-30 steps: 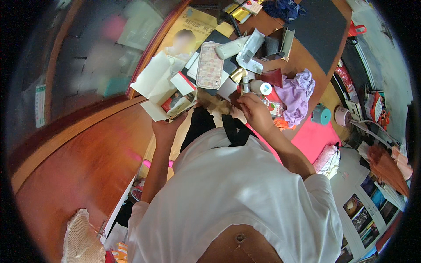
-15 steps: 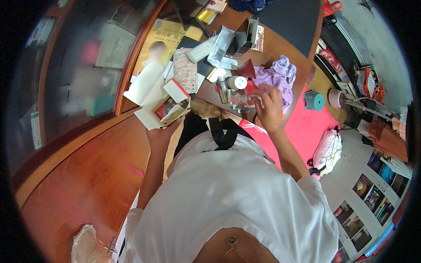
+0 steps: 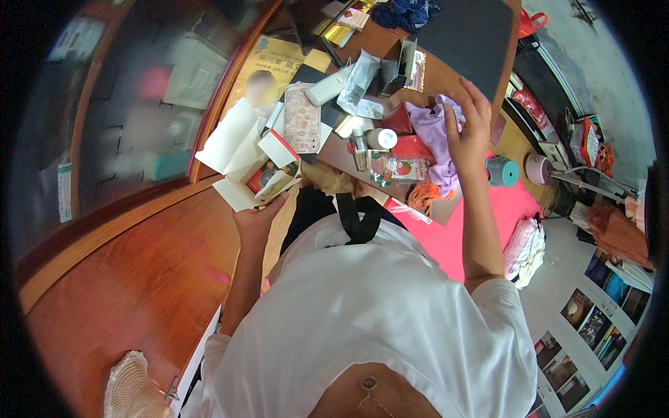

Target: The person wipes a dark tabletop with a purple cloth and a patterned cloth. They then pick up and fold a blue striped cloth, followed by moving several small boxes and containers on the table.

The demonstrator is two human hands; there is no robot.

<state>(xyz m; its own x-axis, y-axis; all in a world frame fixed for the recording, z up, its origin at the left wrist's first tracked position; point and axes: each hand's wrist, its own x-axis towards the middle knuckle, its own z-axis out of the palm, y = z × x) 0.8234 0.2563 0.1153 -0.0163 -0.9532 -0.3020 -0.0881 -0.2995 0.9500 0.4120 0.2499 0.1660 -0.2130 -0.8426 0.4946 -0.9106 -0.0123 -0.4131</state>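
My left hand [image 3: 256,212] grips an open white cardboard box [image 3: 233,191] by its underside, its flaps folded out. Inside the box lie a red item with a picture [image 3: 263,175] and some pale pieces I cannot make out. My right hand [image 3: 470,136] is over the right edge of a crumpled purple cloth [image 3: 432,132], fingers stretched and thumb apart; whether it touches the cloth I cannot tell. Left of the cloth is a clear packet with a strawberry print [image 3: 401,169]. Beside it stand a white-capped bottle [image 3: 382,138] and a slim clear bottle [image 3: 359,150].
On the brown table lie a patterned phone case [image 3: 302,118], a white tube [image 3: 329,86], a silvery pouch [image 3: 359,80], a black open box [image 3: 396,70] and an orange cloth [image 3: 422,198]. A glass-fronted cabinet [image 3: 160,90] borders the left. A teal stool [image 3: 502,171] stands right of the table.
My right hand has moved from above the strawberry-print packet up and right to the purple cloth's edge, its fingers spreading. My left hand still holds the box. The view has shifted slightly.
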